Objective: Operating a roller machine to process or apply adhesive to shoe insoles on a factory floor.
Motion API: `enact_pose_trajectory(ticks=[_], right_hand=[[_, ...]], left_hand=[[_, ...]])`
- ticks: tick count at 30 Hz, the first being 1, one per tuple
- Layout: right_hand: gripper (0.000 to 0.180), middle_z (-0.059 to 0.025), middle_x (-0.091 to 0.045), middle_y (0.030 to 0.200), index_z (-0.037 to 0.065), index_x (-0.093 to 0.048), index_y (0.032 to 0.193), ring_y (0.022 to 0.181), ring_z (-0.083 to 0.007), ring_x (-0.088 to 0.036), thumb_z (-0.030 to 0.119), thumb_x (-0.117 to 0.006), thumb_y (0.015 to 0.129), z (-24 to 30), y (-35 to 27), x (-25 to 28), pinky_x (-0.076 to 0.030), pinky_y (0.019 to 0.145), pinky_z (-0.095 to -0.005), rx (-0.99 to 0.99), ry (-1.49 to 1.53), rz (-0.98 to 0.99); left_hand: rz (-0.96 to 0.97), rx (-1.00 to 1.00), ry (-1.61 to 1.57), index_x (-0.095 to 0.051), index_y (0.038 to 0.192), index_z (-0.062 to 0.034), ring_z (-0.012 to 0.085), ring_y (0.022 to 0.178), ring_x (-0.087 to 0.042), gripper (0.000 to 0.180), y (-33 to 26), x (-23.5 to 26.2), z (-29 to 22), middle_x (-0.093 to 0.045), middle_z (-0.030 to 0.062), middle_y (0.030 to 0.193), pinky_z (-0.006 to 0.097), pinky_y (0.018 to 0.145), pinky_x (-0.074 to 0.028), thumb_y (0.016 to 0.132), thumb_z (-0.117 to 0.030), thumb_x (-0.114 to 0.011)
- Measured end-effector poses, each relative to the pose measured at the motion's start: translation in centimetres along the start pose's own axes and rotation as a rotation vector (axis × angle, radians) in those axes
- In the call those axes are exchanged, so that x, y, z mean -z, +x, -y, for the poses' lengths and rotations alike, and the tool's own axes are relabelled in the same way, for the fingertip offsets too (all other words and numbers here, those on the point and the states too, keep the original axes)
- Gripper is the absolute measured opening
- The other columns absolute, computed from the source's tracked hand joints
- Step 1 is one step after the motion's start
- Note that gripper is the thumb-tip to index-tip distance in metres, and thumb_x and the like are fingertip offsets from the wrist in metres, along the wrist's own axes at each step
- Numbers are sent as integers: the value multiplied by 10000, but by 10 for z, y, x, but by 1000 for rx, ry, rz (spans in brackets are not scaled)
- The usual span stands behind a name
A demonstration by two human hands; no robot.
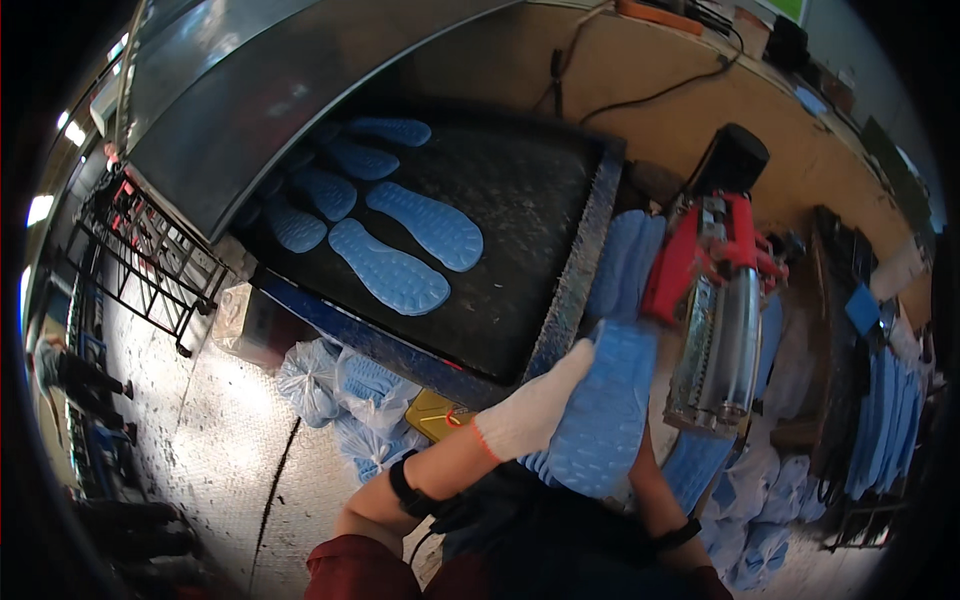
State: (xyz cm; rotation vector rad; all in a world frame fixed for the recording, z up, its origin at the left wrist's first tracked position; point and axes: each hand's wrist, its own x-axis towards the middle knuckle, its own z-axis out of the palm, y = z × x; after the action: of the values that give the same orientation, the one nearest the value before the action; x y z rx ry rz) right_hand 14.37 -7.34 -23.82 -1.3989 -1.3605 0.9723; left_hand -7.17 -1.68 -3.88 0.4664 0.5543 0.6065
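My left hand [543,400], in a white knit glove, grips a stack of blue soles [603,425] in front of my body. The top sole is studded with raised bumps, and the edges of several more show below it. My right forearm [660,495] passes behind the stack, which hides my right hand and its fingers. Beyond my left hand, several blue soles [390,268] lie bumpy side up on a black conveyor belt [520,220]. The farther ones are partly under a metal hood [250,100].
A red machine with a clear roller [740,345] stands just right of the stack, beside more blue soles [625,255]. Bagged soles [365,380] sit on the floor by a yellow can [432,415]. A black rack [150,260] stands at left; blue sheets [885,425] hang at right.
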Motion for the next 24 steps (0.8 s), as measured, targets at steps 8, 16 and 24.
enact_pose_trajectory(ticks=[8,16,24], right_hand=[[902,-154,-560,1280,-61,-281,1469,1190,-253,-540,166,-824,785,41,2,23,-451,1002,-388,-529,308,12],[543,-84,-581,1205,-16,-533,1291,1090,-191,-552,110,-771,819,29,-16,73,-452,948,-342,-339,-73,-93],[441,-101,-568,1292,7,-488,1368,1168,-207,-538,114,-601,955,77,-45,152,-426,1011,-331,-283,305,-231]], left_hand=[[208,-609,-333,-576,1177,-52,281,1138,-600,438,28,59,-116,-643,83,1188,456,1056,-445,1064,-413,-356],[-572,-696,-221,-413,1421,-94,303,1307,-494,608,120,163,-257,-524,99,1397,517,1062,-433,1010,-542,-421],[-1279,-561,569,-402,1466,-77,438,1339,-431,784,110,134,-261,-434,213,1489,423,1130,-339,905,-622,-453]])
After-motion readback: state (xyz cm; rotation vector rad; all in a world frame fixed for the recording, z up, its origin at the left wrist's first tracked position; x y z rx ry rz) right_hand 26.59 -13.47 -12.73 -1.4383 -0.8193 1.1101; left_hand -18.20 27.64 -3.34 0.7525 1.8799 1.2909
